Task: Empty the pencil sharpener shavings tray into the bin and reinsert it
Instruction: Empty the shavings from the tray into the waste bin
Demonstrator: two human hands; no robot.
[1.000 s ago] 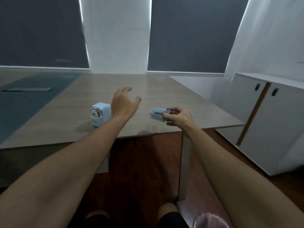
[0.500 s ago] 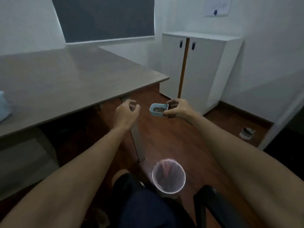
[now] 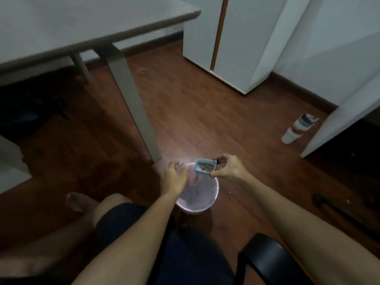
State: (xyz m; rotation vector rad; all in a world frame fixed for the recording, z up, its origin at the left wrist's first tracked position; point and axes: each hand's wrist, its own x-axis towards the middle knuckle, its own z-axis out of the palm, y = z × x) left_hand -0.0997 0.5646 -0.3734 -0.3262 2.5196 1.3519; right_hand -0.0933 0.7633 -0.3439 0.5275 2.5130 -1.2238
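Nearest, the person's knees and a black chair arm (image 3: 265, 262). Just beyond, the bin (image 3: 202, 202) stands on the wooden floor. Above its far rim, the right hand (image 3: 226, 168) pinches the blue shavings tray (image 3: 204, 166), shavings inside, tilted. The left hand (image 3: 174, 177) hovers beside it, fingers loosely curled, holding nothing. Farther off: table (image 3: 82, 29) leg, bottle (image 3: 299, 128), white cabinet (image 3: 236, 38).

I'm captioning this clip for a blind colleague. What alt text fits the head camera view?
The right hand holds a light blue shavings tray, still holding shavings, over a bin on the wooden floor, with the empty left hand beside it. A table leg, a white cabinet and a bottle stand behind.
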